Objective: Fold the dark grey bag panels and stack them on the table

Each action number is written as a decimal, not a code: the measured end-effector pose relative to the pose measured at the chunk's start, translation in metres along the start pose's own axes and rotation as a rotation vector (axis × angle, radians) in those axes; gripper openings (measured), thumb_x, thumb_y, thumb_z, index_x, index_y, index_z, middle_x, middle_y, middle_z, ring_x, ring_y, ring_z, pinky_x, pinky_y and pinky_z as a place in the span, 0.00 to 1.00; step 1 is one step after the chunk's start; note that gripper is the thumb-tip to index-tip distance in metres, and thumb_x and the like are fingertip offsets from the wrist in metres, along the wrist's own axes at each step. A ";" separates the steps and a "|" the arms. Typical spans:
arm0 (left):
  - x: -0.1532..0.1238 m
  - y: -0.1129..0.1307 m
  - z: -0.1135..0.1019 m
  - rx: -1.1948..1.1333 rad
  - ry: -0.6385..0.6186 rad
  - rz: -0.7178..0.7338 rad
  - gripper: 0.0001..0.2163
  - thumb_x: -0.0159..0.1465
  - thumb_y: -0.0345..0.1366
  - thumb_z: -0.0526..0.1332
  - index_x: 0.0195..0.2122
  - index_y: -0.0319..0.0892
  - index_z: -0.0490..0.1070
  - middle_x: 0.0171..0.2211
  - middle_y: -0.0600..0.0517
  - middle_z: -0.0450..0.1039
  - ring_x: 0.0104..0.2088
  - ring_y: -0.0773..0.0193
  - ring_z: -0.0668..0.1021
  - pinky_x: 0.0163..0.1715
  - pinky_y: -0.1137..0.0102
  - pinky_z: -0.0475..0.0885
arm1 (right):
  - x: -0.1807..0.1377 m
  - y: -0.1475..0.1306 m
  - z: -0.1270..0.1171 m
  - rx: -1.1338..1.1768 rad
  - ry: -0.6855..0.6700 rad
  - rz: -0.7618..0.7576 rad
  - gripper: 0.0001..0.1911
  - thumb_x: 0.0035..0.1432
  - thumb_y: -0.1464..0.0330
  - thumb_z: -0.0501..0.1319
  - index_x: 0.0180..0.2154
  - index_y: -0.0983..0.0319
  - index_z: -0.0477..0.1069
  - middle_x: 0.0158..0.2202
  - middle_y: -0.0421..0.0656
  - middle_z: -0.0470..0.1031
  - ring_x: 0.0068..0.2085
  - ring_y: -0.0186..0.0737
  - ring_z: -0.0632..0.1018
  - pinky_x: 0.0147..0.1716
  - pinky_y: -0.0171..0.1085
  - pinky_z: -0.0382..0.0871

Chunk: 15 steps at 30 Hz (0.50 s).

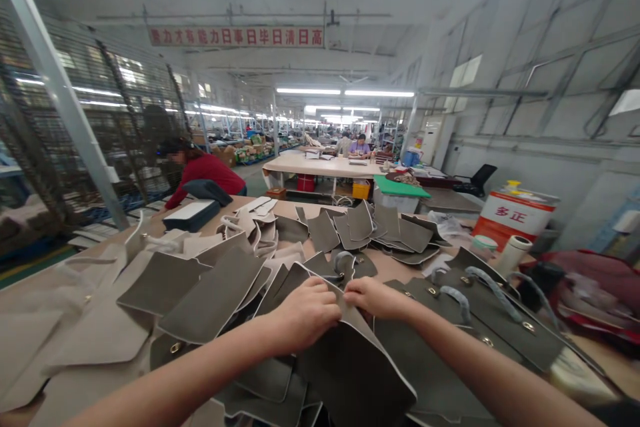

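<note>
A dark olive leather bag panel with pale edges hangs bent between my hands. My left hand grips its upper edge, fingers curled over it. Close beside, my right hand pinches the same edge. A wrapped handle shows just beyond my fingers, and I cannot tell whether it belongs to this panel. To the right lie dark panels with wrapped handles and gold metal fittings. Left of my hands, more dark panels overlap in a loose heap.
Beige panels cover the table's left side. Small dark pieces lie piled ahead. A red-and-white can, a pale bottle and a red bag stand at the right. A person in red bends beyond the table's far left edge.
</note>
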State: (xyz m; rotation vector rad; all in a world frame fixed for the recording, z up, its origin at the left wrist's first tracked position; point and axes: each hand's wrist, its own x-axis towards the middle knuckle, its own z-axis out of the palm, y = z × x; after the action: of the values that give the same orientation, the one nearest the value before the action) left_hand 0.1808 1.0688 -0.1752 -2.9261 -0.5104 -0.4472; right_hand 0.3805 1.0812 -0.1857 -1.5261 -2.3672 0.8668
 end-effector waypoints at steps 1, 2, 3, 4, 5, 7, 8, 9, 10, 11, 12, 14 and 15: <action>0.001 0.000 0.001 -0.004 -0.008 -0.012 0.06 0.61 0.34 0.51 0.30 0.43 0.66 0.30 0.54 0.70 0.33 0.66 0.70 0.41 0.68 0.60 | -0.005 -0.005 0.001 0.060 -0.054 -0.021 0.11 0.56 0.65 0.50 0.28 0.63 0.66 0.22 0.37 0.65 0.22 0.31 0.68 0.21 0.29 0.59; 0.002 -0.001 0.001 -0.005 -0.013 -0.025 0.06 0.61 0.33 0.51 0.30 0.43 0.66 0.30 0.53 0.70 0.33 0.66 0.70 0.39 0.69 0.61 | -0.010 -0.009 0.001 0.116 -0.094 -0.053 0.13 0.57 0.63 0.48 0.29 0.63 0.66 0.22 0.36 0.64 0.22 0.31 0.68 0.20 0.28 0.58; 0.003 0.000 0.000 -0.005 -0.015 -0.037 0.06 0.61 0.33 0.51 0.31 0.42 0.66 0.30 0.53 0.70 0.33 0.65 0.70 0.38 0.69 0.60 | -0.015 -0.012 0.000 0.156 -0.109 -0.091 0.14 0.58 0.62 0.48 0.29 0.64 0.65 0.22 0.36 0.63 0.23 0.30 0.67 0.20 0.28 0.58; 0.003 0.000 -0.002 -0.003 -0.018 -0.049 0.06 0.61 0.33 0.51 0.31 0.42 0.66 0.30 0.53 0.70 0.33 0.65 0.70 0.37 0.69 0.60 | -0.020 -0.013 -0.001 0.174 -0.105 -0.125 0.14 0.57 0.61 0.49 0.28 0.64 0.65 0.23 0.36 0.62 0.24 0.30 0.66 0.21 0.28 0.57; 0.004 0.000 -0.004 -0.003 -0.019 -0.060 0.06 0.61 0.33 0.50 0.31 0.42 0.66 0.30 0.52 0.70 0.32 0.65 0.70 0.36 0.69 0.60 | -0.025 -0.013 -0.003 0.172 -0.089 -0.147 0.14 0.57 0.61 0.50 0.28 0.64 0.65 0.22 0.36 0.61 0.24 0.30 0.64 0.22 0.29 0.56; 0.004 0.000 -0.009 -0.016 -0.026 -0.068 0.07 0.62 0.33 0.50 0.31 0.42 0.66 0.30 0.53 0.70 0.32 0.65 0.70 0.36 0.69 0.60 | -0.033 -0.008 -0.005 0.185 -0.072 -0.132 0.13 0.55 0.61 0.52 0.26 0.64 0.65 0.21 0.35 0.59 0.24 0.30 0.62 0.23 0.29 0.54; 0.004 0.000 -0.012 -0.029 -0.033 -0.066 0.07 0.62 0.32 0.50 0.30 0.42 0.66 0.29 0.53 0.70 0.32 0.66 0.70 0.37 0.69 0.60 | -0.036 -0.005 -0.006 0.246 -0.091 -0.098 0.13 0.55 0.61 0.53 0.26 0.64 0.65 0.21 0.35 0.58 0.24 0.29 0.61 0.22 0.29 0.53; 0.004 0.000 -0.015 -0.044 -0.039 -0.066 0.07 0.62 0.32 0.50 0.30 0.42 0.67 0.29 0.53 0.70 0.32 0.66 0.70 0.37 0.69 0.60 | -0.038 -0.003 -0.006 0.333 -0.122 -0.060 0.14 0.55 0.60 0.53 0.26 0.64 0.65 0.21 0.35 0.58 0.24 0.29 0.60 0.22 0.29 0.53; 0.004 0.000 -0.018 -0.059 -0.043 -0.070 0.07 0.62 0.32 0.50 0.31 0.42 0.67 0.29 0.54 0.70 0.32 0.66 0.70 0.37 0.69 0.60 | -0.040 -0.001 -0.006 0.421 -0.152 -0.030 0.15 0.55 0.58 0.53 0.27 0.64 0.65 0.21 0.35 0.58 0.23 0.29 0.61 0.22 0.29 0.54; 0.005 0.000 -0.020 -0.074 -0.047 -0.079 0.07 0.62 0.32 0.50 0.31 0.42 0.67 0.29 0.54 0.70 0.32 0.66 0.70 0.37 0.69 0.60 | -0.042 0.001 -0.005 0.495 -0.167 -0.008 0.16 0.54 0.56 0.53 0.27 0.63 0.66 0.21 0.35 0.58 0.24 0.29 0.61 0.23 0.29 0.54; 0.005 0.001 -0.021 -0.085 -0.050 -0.092 0.07 0.62 0.32 0.50 0.31 0.42 0.67 0.30 0.54 0.70 0.33 0.66 0.71 0.37 0.70 0.60 | -0.043 0.001 -0.005 0.548 -0.173 0.004 0.17 0.53 0.55 0.54 0.28 0.63 0.66 0.21 0.35 0.59 0.24 0.30 0.61 0.23 0.29 0.54; 0.006 0.001 -0.023 -0.096 -0.053 -0.113 0.07 0.62 0.32 0.51 0.32 0.42 0.67 0.31 0.53 0.70 0.33 0.66 0.71 0.36 0.70 0.60 | -0.043 0.000 -0.005 0.607 -0.166 0.003 0.19 0.53 0.53 0.54 0.27 0.63 0.66 0.21 0.35 0.58 0.23 0.29 0.60 0.22 0.29 0.54; 0.006 0.002 -0.024 -0.095 -0.057 -0.115 0.07 0.62 0.32 0.51 0.32 0.42 0.67 0.31 0.53 0.70 0.33 0.66 0.71 0.35 0.70 0.60 | -0.043 -0.001 -0.005 0.622 -0.152 -0.001 0.20 0.53 0.52 0.53 0.27 0.63 0.65 0.20 0.35 0.57 0.22 0.29 0.59 0.22 0.29 0.53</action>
State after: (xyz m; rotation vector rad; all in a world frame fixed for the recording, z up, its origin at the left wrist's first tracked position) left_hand 0.1806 1.0649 -0.1510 -3.0185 -0.6862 -0.4127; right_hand 0.4013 1.0450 -0.1752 -1.2289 -1.9024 1.5759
